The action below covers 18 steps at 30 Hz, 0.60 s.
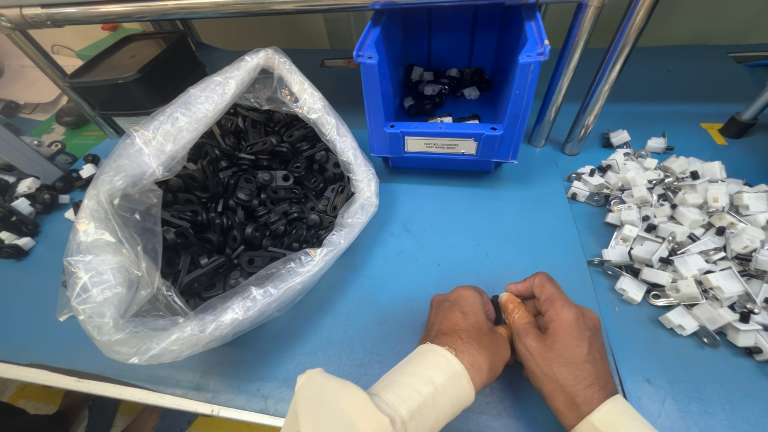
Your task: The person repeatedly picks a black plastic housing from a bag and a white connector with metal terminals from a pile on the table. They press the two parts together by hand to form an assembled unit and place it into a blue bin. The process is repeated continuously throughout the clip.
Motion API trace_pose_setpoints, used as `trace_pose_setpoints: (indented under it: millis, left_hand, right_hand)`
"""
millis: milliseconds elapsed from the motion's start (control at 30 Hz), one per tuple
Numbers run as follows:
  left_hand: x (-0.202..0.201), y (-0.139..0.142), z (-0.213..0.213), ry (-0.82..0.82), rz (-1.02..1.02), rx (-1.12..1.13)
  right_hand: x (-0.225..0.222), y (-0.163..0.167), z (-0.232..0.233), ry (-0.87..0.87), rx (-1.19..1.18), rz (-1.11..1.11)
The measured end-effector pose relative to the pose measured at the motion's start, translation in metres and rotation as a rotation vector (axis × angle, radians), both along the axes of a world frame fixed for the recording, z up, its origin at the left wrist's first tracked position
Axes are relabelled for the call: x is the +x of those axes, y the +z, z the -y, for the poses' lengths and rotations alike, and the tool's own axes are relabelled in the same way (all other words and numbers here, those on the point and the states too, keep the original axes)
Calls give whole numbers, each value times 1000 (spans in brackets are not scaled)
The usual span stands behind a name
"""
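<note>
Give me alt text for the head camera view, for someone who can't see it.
Two hands, the left hand and the right hand, press together on a small black part over a blue table. A clear bag of black plastic parts lies left, a blue bin behind, and a pile of white parts right.

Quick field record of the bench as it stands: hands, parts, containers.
left hand: closed on a small black part, pressed against the right hand
right hand: fingers on the same part
bag: clear plastic, open, full of black parts, left of the hands
bin: blue, behind the hands, a few black and white pieces inside
white pile: loose white and metal pieces, right of the hands
table: blue
</note>
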<state>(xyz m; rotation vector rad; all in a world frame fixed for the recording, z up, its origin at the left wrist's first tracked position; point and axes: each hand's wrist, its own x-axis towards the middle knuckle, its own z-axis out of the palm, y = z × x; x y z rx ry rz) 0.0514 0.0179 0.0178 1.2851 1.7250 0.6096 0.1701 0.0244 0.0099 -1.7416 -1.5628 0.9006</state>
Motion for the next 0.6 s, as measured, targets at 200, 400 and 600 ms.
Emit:
trace_pose_setpoints:
  millis: [200,400,600]
  left_hand:
    - [-7,11,0,149,281,-172]
    - [-17,1,-3,199,507,-133]
    - [-17,-14,-7,155,705,-102]
  right_hand:
    - [6,1,-9,68,-151,-184]
    - [19,-10,-18,-66,-332,-516]
    - [38,-18,-36,-65,-615,-615]
